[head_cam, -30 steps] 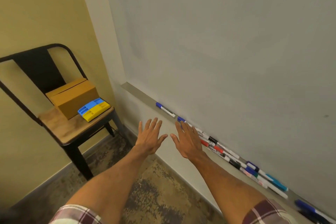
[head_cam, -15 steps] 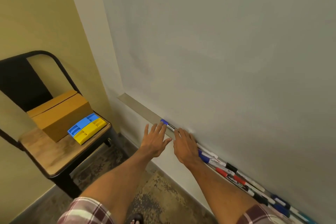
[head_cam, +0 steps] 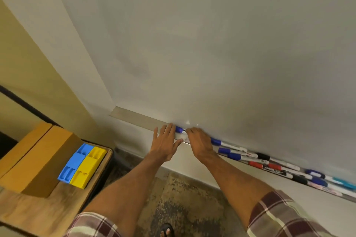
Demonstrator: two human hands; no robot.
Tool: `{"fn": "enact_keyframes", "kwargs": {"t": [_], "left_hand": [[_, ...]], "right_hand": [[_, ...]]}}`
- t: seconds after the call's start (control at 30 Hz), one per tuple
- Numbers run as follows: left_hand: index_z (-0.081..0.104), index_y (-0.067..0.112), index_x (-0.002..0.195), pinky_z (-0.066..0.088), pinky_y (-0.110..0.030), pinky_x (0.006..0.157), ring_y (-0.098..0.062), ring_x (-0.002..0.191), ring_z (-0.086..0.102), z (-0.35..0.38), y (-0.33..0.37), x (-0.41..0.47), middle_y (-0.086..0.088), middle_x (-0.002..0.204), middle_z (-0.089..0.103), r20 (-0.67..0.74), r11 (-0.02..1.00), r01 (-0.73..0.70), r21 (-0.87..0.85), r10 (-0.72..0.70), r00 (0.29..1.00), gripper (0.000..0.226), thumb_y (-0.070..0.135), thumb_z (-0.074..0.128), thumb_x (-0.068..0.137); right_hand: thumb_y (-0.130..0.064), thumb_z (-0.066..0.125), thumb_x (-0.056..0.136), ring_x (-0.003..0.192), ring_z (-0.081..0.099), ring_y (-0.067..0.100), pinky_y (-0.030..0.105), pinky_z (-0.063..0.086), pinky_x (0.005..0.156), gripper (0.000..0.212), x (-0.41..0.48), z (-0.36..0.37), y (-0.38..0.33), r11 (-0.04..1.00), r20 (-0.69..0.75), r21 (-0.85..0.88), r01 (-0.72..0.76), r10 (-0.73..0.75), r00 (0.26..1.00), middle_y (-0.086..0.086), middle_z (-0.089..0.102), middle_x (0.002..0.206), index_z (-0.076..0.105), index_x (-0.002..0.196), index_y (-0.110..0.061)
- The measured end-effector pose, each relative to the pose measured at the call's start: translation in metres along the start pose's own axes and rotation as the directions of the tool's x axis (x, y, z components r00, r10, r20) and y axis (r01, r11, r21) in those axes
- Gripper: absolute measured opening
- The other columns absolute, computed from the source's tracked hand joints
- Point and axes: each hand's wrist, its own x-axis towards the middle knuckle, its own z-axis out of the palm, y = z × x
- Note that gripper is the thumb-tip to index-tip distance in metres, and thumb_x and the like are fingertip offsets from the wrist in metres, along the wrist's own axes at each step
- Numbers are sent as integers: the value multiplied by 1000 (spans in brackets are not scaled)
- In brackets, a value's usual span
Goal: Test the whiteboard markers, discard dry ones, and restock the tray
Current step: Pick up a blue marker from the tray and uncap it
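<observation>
The long grey metal tray (head_cam: 134,118) under the white whiteboard (head_cam: 212,44) lies bare from its left end up to the left hand (head_cam: 165,143), open to a reach from above or in front. The board closes off the back. Right of the right hand (head_cam: 199,144), a jumble of blue-, red-, black- and teal-capped markers (head_cam: 269,163) crowds the channel. A wooden-seated black chair (head_cam: 28,215) stands well apart on the left.
</observation>
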Motion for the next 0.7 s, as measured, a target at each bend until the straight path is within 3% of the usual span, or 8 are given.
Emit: {"fn": "enact_keyframes", "kwargs": {"t": [0.23,0.43,0.53,0.63,0.7], "left_hand": [[8,18,155,-1,-48,118,-22,149,6,-8,-15,1,-2,162,8,29,996,-85,24,84,996,66,55,15,100],[11,14,154,1,-47,119,-24,148,10,-19,-14,2,-5,161,11,-15,990,-140,28,140,990,56,35,29,105],[27,15,147,2,-47,119,-24,145,20,-22,-3,4,-6,159,21,-34,979,-181,90,184,982,46,27,36,104],[48,20,126,-1,-48,118,-20,131,42,-24,10,4,-1,139,49,-72,960,-241,145,253,965,27,21,48,99],[53,22,118,-2,-47,118,-18,120,51,-27,25,2,3,123,60,-107,943,-281,180,303,947,23,17,53,95]], "right_hand": [[-19,54,94,109,55,25,34,44,89,38,3,-8,-14,994,-43,-65,-90,87,995,9,59,121,43,130,-16],[-4,54,90,106,50,26,34,39,81,28,-9,-15,-9,996,-135,85,-31,43,990,6,60,115,52,116,-15],[-2,58,86,105,49,24,32,37,79,32,-21,-16,-2,992,-174,123,5,17,985,4,58,113,54,114,-16],[-23,62,88,108,48,22,31,38,88,32,-30,-18,8,975,-219,221,30,20,976,3,56,117,54,119,-16],[-37,56,92,107,49,21,32,38,93,37,-33,-23,13,955,-192,295,36,22,981,4,57,118,55,120,-13]]}}
